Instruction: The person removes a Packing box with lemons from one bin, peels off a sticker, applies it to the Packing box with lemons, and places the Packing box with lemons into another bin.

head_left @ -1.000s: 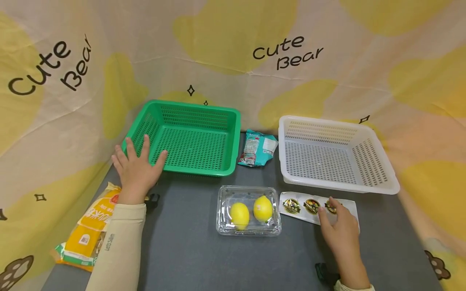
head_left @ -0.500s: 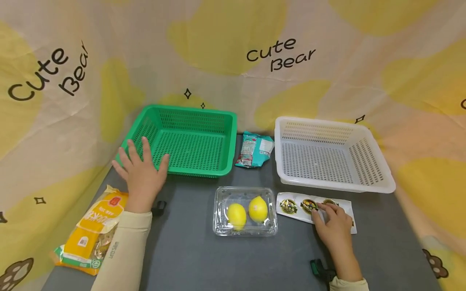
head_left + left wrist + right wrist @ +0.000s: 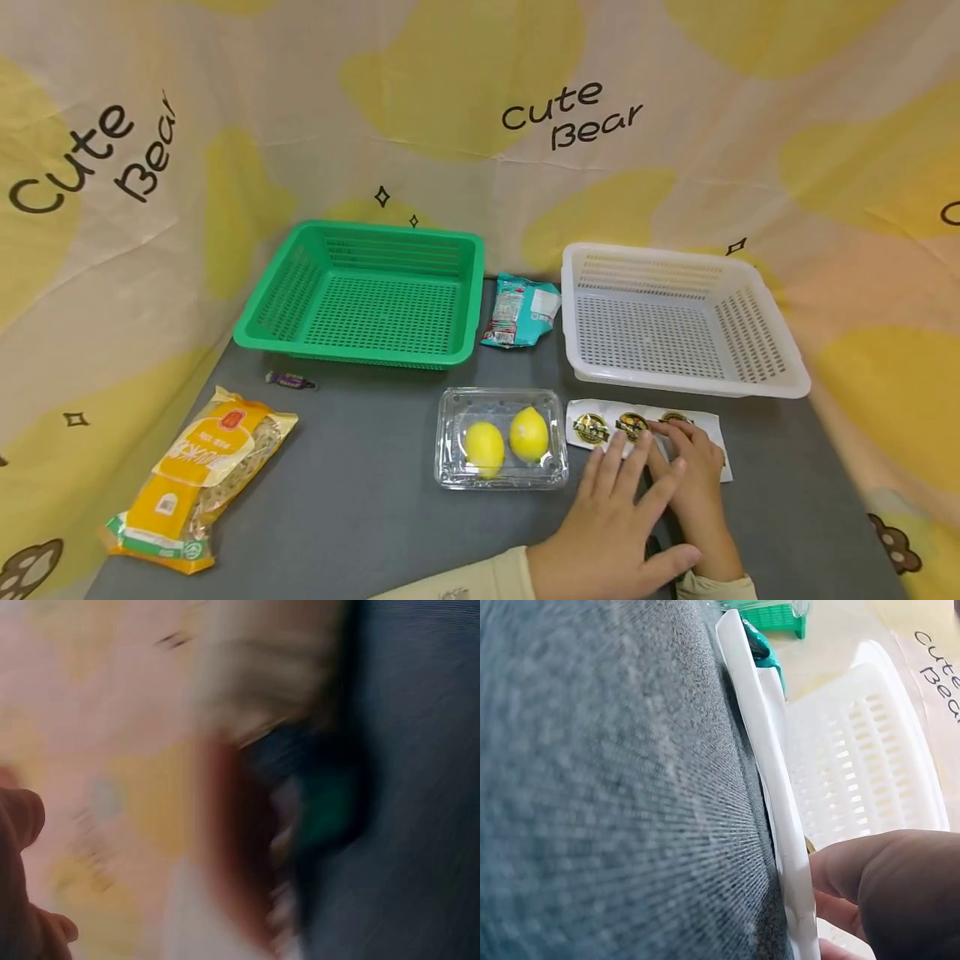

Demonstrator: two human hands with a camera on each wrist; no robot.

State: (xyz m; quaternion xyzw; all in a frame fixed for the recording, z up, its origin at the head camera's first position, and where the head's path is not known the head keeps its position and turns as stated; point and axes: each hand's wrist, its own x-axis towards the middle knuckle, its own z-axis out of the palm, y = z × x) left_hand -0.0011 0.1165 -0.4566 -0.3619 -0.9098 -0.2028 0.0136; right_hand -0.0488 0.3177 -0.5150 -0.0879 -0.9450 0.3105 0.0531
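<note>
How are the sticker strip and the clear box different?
Colour: the sticker strip is white with round gold-and-black stickers, but the clear box is see-through.
Shape: the sticker strip is low and flattish, while the clear box is taller and holds two lemons.
Touch: the right hand touches the sticker strip; no hand touches the clear box.
Both are on the grey table.
</note>
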